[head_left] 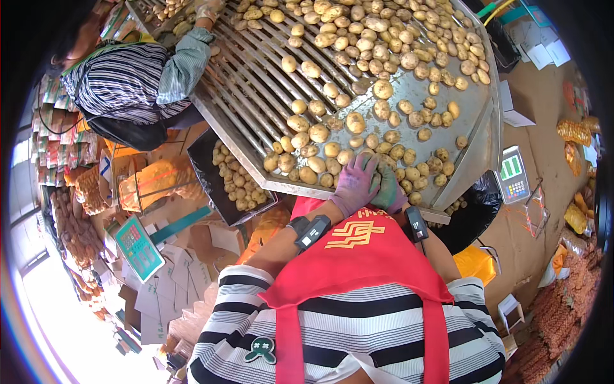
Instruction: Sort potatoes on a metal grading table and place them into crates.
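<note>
My left hand (356, 185), in a purple knit glove, rests at the near edge of a metal sorting table (446, 144). Pressed up beside it is my right hand (391, 188), in a green and purple glove. Both sets of fingers reach in among loose potatoes (355, 123); the gloves hide whether one is gripped between them. More potatoes lie around my fingertips and up the sheet-metal surface. Beyond them, a roller grate (244, 96) of parallel metal bars carries scattered potatoes, with a dense pile toward the far right.
A co-worker in a striped top (124, 81) reaches over the grate's left side. Below the table stand a black-lined bin (240, 185) of potatoes and a black bag (472, 216). Digital scales flank me, one left (139, 248), another right (512, 175). Filled mesh sacks (148, 185) crowd the left.
</note>
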{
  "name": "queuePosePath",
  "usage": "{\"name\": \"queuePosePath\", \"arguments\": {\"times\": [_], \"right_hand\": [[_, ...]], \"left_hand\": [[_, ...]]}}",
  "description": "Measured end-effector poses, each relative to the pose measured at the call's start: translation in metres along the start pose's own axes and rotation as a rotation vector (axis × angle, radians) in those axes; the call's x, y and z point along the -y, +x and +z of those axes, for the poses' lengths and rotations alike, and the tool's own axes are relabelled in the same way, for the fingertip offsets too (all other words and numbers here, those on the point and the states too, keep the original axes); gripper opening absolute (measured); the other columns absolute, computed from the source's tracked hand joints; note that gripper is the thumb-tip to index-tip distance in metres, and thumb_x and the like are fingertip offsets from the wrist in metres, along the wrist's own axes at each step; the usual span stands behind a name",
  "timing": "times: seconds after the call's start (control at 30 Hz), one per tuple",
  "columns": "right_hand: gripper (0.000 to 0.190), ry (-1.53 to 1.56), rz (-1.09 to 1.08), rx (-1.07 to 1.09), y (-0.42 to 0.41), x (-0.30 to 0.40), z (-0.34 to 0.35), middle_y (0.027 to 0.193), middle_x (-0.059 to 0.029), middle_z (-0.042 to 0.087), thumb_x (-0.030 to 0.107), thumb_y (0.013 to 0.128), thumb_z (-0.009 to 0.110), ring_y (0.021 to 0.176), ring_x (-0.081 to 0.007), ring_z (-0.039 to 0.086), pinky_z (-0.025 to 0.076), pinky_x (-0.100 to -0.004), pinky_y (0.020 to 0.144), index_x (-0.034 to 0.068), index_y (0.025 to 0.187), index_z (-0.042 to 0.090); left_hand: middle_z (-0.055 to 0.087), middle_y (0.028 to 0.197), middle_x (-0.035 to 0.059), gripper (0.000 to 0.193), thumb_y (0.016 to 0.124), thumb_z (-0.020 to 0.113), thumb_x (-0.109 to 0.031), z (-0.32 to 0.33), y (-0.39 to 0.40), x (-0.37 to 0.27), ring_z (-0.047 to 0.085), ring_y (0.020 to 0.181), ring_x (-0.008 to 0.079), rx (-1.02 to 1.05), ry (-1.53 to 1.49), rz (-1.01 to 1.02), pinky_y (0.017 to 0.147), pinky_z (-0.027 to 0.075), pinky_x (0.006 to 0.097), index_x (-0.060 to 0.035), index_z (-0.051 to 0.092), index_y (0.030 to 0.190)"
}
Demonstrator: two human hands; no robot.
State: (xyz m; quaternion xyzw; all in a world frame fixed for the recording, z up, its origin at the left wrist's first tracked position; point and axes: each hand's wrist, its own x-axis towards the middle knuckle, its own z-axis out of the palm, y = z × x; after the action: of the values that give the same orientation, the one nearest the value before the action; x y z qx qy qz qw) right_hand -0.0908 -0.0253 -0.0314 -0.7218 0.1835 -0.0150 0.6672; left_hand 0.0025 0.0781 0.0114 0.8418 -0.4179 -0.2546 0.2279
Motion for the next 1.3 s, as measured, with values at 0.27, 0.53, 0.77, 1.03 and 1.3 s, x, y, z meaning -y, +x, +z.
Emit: {"name": "queuePosePath", "arguments": {"times": [0.27,0.53,0.77,1.03,1.3], "right_hand": [[0.037,1.545,0.568,-0.011,0.002,0.016,0.012,0.111,-0.0094,0.062,0.020,0.092,0.061,0.086,-0.0146,0.062,0.053,-0.0222,0.065,0.004,0.125,0.053],[0.036,1.585,0.353,-0.095,-0.034,0.010,0.002,0.099,-0.0117,0.063,0.033,0.094,0.059,0.080,-0.0197,0.062,0.049,-0.0212,0.053,0.003,0.113,0.060],[0.035,1.785,0.313,-0.266,-0.071,0.004,0.017,0.104,-0.0124,0.064,0.031,0.091,0.063,0.091,-0.0254,0.063,0.056,-0.0285,0.066,0.000,0.106,0.061],[0.040,1.646,0.183,-0.081,-0.058,0.030,0.039,0.110,-0.0154,0.063,0.035,0.096,0.054,0.106,-0.0319,0.061,0.056,-0.0457,0.085,-0.001,0.113,0.058],[0.026,1.608,-0.174,-0.203,-0.059,0.019,-0.036,0.108,-0.0121,0.063,0.022,0.093,0.053,0.096,-0.0250,0.064,0.056,-0.0424,0.086,0.005,0.111,0.060]], "left_hand": [[0.053,0.119,0.0178,0.059,0.078,0.068,-0.033,-0.043,-0.028,0.061,0.048,0.116,0.0344,-0.446,-0.054,0.112,0.097,0.037,0.0468,-0.0079,0.049,0.128],[0.055,0.128,0.0133,0.057,0.078,0.067,-0.048,-0.093,0.010,0.176,0.057,0.114,0.0342,0.067,0.306,-0.497,0.093,0.049,0.0421,-0.0140,0.060,0.124],[0.069,0.095,0.0224,0.054,0.067,0.077,-0.039,-0.119,0.007,0.188,0.066,0.091,0.0360,0.148,-0.104,-0.422,0.080,0.051,0.0408,-0.0005,0.069,0.103],[0.069,0.087,0.0088,0.034,0.073,0.076,-0.019,-0.057,-0.041,0.043,0.065,0.080,0.0213,-0.199,-0.539,-0.117,0.074,0.052,0.0354,-0.0066,0.066,0.103],[0.066,0.104,0.0101,0.036,0.084,0.068,-0.017,-0.040,-0.012,-0.016,0.062,0.093,0.0195,-0.101,-0.397,0.182,0.084,0.049,0.0328,-0.0042,0.062,0.117]]}}
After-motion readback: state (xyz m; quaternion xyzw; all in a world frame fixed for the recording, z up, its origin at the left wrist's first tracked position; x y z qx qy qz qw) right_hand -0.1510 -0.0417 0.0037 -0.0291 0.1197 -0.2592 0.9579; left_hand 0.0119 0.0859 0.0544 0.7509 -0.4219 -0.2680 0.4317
